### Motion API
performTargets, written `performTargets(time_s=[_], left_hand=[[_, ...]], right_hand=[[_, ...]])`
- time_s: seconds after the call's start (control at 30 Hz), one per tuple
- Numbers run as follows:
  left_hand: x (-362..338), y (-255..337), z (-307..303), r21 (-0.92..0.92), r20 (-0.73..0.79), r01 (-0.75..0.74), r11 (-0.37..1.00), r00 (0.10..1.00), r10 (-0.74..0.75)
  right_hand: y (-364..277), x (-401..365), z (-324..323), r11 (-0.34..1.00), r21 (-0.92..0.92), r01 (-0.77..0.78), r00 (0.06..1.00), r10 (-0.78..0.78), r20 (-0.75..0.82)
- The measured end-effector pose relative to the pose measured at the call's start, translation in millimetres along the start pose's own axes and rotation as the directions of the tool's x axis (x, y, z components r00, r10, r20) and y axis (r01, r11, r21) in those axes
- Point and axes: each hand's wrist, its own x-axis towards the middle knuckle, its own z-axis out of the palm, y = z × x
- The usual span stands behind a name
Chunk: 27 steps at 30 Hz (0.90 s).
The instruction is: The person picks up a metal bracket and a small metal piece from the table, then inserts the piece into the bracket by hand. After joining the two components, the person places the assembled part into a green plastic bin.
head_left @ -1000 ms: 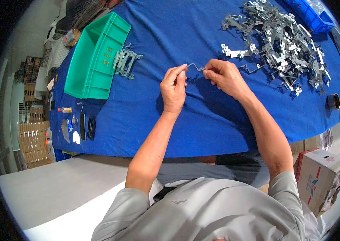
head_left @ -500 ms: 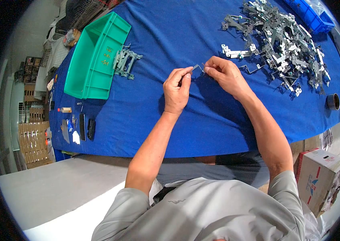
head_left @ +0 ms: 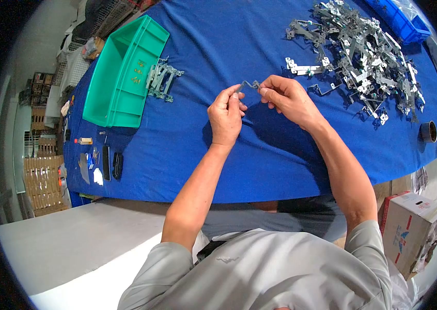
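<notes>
A bent metal bracket (head_left: 249,83) spans the gap between my two hands, above the blue cloth. My left hand (head_left: 226,114) pinches one end of it between thumb and fingers, covering that end. At the other end, the thumb and forefinger of my right hand (head_left: 286,99) close on a small tab with a hole. To the right lies a large heap of similar metal brackets (head_left: 365,57), some loose at its near edge. A smaller stack of brackets (head_left: 164,80) sits left of my left hand, against the green bin.
The green plastic bin (head_left: 138,106) stands tilted at the left of the blue cloth (head_left: 198,170). Phone-like black items (head_left: 106,163), a small bottle (head_left: 83,141) and tools lie near it. A blue crate (head_left: 412,31) is far right, a dark round tube (head_left: 428,132) near the right edge, a carton (head_left: 409,227) below.
The bracket has turned between my hands, so its bent middle and the holed tab at the right now show. Both hands have shifted slightly to the left.
</notes>
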Motion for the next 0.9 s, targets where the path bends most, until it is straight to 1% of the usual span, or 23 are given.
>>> performTargets(time_s=[0.17, 0.27, 0.47, 0.57, 0.67, 0.77, 0.87, 0.9], left_hand=[[-0.2, 0.3, 0.0, 0.025, 0.013, -0.019, 0.999, 1.0, 0.019], [0.2, -1.4, 0.1, 0.044, 0.018, -0.033, 0.999, 0.999, 0.032], [0.9, 1.7, 0.4, 0.02, 0.009, -0.065, 0.998, 0.998, 0.065], [2.7, -1.7, -2.2, 0.062, 0.022, -0.153, 0.986, 0.988, 0.151], [2.1, 2.7, -3.0, 0.07, 0.021, -0.176, 0.982, 0.984, 0.175], [0.7, 8.8, -3.8, 0.108, 0.035, -0.201, 0.974, 0.98, 0.198], [0.4, 9.0, -4.1, 0.1, 0.036, -0.217, 0.971, 0.976, 0.214], [0.8, 7.8, -4.5, 0.113, 0.045, -0.233, 0.966, 0.972, 0.229]], right_hand=[[2.4, 0.8, -0.2, 0.999, -0.032, 0.004, 1.0, -0.004, -0.005], [2.3, 0.6, -0.5, 0.998, -0.063, -0.008, 0.999, 0.006, -0.034], [10.6, 1.5, -2.4, 0.935, -0.341, 0.1, 0.985, -0.142, -0.1], [12.7, 2.4, -2.2, 0.955, -0.289, 0.067, 0.993, -0.092, -0.073], [3.3, -0.7, -0.4, 0.985, -0.174, -0.018, 0.997, 0.005, -0.076], [5.4, 1.3, -3.2, 0.988, -0.138, -0.065, 0.997, 0.057, -0.058], [21.7, 6.0, -0.2, 1.0, -0.011, -0.021, 0.996, 0.02, -0.092], [18.1, 5.3, -0.2, 1.0, -0.006, -0.024, 0.996, 0.024, -0.09]])
